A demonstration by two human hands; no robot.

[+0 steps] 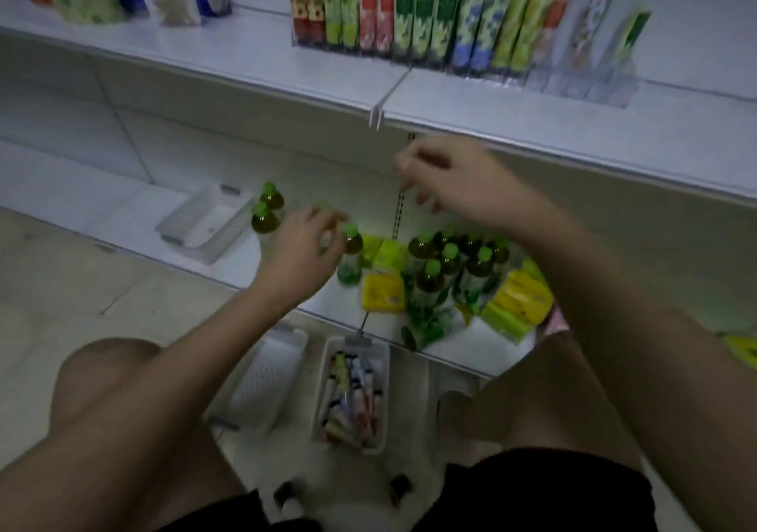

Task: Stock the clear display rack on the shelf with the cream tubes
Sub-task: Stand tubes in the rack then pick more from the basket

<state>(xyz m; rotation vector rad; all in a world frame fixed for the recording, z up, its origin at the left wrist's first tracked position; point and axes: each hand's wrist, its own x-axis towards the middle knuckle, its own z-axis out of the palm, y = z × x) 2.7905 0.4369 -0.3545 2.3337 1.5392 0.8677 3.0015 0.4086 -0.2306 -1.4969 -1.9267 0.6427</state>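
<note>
Crouched before a white shelf, you have both hands raised between the floor stock and the clear display rack (pixel 581 77), which stands on the upper shelf (pixel 245 56) with most of its slots already filled by upright cream tubes (pixel 426 23); a few slots at the rack's right end look thinly filled or bare. More tubes lie loose in the white basket (pixel 323 400) on the floor, well below the rack and between your knees. Your left hand (pixel 301 251) hovers with fingers loosely curled beside a green-capped bottle (pixel 351 241); motion blur hides whether it holds anything. Your right hand (pixel 446 173), below the rack, has fingertips drawn together, but what they pinch, if anything, cannot be told. The tubes look light, soft-walled and glossy, likely slippery: take each by its stiffer cap end or flat crimp, not the middle, and slide it upright into a slot.
</note>
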